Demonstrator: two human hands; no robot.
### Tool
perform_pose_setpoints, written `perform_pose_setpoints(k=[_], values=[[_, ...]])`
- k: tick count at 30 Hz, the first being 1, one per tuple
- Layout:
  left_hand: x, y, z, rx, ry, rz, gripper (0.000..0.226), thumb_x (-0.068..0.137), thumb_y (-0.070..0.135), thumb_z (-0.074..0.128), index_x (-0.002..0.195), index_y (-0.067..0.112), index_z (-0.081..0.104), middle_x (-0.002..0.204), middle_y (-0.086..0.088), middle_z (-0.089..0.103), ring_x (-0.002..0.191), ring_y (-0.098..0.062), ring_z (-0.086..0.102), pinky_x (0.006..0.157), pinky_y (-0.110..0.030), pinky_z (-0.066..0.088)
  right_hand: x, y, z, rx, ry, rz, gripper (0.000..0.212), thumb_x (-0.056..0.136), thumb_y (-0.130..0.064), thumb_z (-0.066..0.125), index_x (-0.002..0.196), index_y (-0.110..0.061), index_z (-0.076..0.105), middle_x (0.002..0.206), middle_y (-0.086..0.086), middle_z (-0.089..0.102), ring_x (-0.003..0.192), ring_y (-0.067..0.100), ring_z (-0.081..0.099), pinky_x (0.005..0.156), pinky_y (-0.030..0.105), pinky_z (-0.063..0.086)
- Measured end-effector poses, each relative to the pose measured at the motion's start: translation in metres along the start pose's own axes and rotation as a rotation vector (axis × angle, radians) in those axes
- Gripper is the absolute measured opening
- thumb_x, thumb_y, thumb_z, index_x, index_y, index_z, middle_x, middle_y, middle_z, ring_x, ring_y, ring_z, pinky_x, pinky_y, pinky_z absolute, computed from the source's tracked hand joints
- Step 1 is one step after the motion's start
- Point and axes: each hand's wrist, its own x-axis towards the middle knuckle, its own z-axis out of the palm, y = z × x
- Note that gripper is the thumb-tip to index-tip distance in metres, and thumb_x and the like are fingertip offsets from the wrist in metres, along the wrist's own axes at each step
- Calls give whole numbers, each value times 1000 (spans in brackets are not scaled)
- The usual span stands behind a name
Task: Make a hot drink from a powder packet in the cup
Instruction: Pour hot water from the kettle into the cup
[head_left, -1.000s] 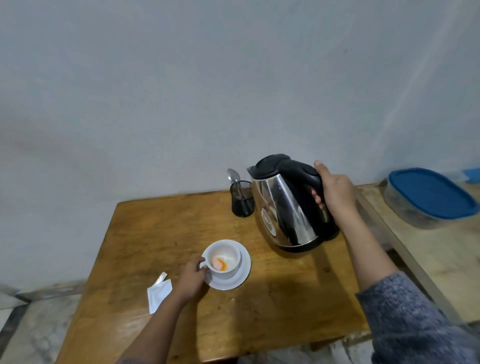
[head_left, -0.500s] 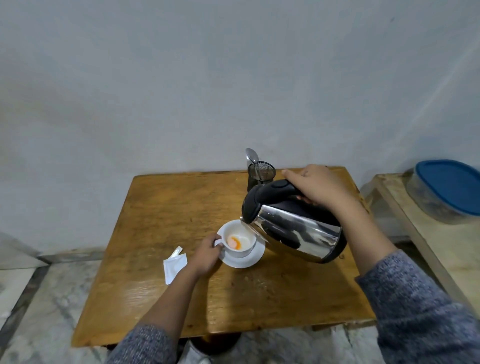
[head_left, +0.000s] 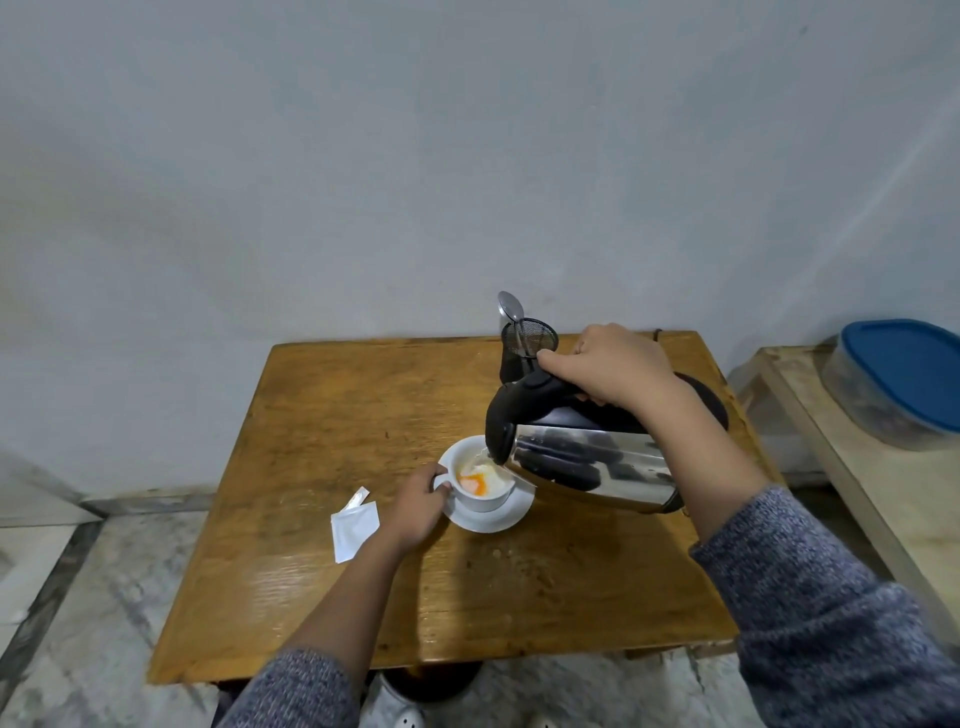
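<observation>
Tipping steeply toward the left of the frame, the steel kettle (head_left: 587, 462) hangs just right of centre with its black spout end over the rim of the white cup (head_left: 480, 480), and a thin pale stream shows at the spout, falling into the cup. The right hand (head_left: 605, 366) is clamped around the kettle's black handle from above, fingers wrapped under it, the grey knitted sleeve (head_left: 815, 597) running off to the lower right corner. The cup stands on a white saucer (head_left: 493, 514) near the middle of the wooden table (head_left: 322, 415); inside it lies pale liquid or powder with an orange patch at the near-left side (whether the powder has dissolved cannot be told). The left hand (head_left: 415, 506) comes in from the bottom centre and is closed on the cup's handle at the cup's left side, thumb on top. Just left of that hand, flat on the table, lies the torn white packet (head_left: 353, 530), with its small torn-off strip (head_left: 359, 498) touching or just beside its upper edge. Behind the kettle, toward the table's far edge, a dark mesh holder (head_left: 527, 345) stands upright with a metal spoon (head_left: 511, 309) leaning in it, bowl upward. A round dark kettle base (head_left: 709, 400) shows partly behind the right forearm. At the right edge of the frame a clear container with a blue lid (head_left: 904, 374) sits on a second, paler table (head_left: 831, 467).
</observation>
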Motion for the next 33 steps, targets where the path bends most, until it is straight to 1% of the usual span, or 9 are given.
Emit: perform_pose_setpoints(k=[8,13,17,21,29,33], values=[[2,-2,1,-2,-2,-1,28,92,18,45,118,14,55,124,-10,59,104,-19,51,89,-33,40,0,1,4,12,-5,12,55,87,-56,42,47,-19,52,41,-6,52,43,12,51,51,23,37],[2,-3,1,-2,0,-2,27,93,19,45,118,15,55,125,-10,58,108,-23,52,91,-35,41,-2,3,2,6,1,18,55,87,-56,41,49,-19,53,42,-6,53,44,12,53,52,23,38],[1,-3,1,-6,-6,-16,30,93,20,45,122,15,54,128,-10,57,113,-25,52,94,-36,41,-4,3,0,8,12,16,56,87,-56,41,48,-19,54,41,-5,53,45,12,53,52,23,36],[1,-4,0,-9,-18,-24,31,93,22,45,122,16,53,128,-10,57,113,-25,53,97,-41,44,-6,2,-1,-10,14,19,57,88,-57,40,50,-18,56,43,-5,54,46,12,53,51,23,36],[0,-3,1,-35,-25,-19,29,94,19,44,122,16,53,127,-10,57,111,-22,53,92,-34,43,-9,2,-3,-5,21,34,55,87,-57,41,49,-19,53,40,-6,51,43,11,51,51,23,38],[0,-3,1,-23,-26,-20,30,94,21,45,122,17,53,128,-9,57,113,-23,53,96,-37,43,-10,3,-4,-8,13,42,57,87,-58,40,50,-18,55,41,-6,52,45,11,52,53,23,39]])
